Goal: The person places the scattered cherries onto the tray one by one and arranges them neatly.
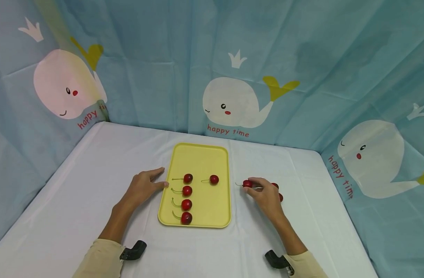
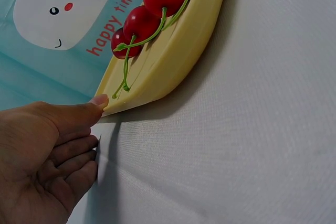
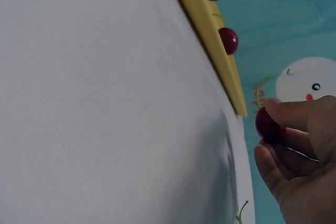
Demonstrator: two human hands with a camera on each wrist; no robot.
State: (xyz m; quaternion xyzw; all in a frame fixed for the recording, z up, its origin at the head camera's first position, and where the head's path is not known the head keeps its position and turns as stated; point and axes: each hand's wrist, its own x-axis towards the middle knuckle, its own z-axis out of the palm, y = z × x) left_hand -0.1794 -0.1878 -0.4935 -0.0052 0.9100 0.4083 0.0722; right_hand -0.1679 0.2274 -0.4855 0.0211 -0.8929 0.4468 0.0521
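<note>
Far left: whale print on blue curtain, beyond a white tabletop. Next, left sleeve, beige, with black mount at the cuff. Forward of that, left grip: bare hand, relaxed, thumb on the left rim of a yellow tray, index finger stretched out just beside it; remaining fingers loosely bent in left wrist view. In the tray's left half, four red cherries in a column running down to the near edge, stems to the left. Right of the column's top, one lone cherry, also stem left. Behind the tray, on the curtain, second whale print above red lettering, "happy time". Just right of the tray, outside the rim: held cherry, pinched between thumb and fingertips of right grip, stem toward the tray. Height above the tabletop hard to judge. Past that grip, partly hidden by it, two loose cherries. Nearer, right sleeve with matching mount. Far right: third whale print.
</note>
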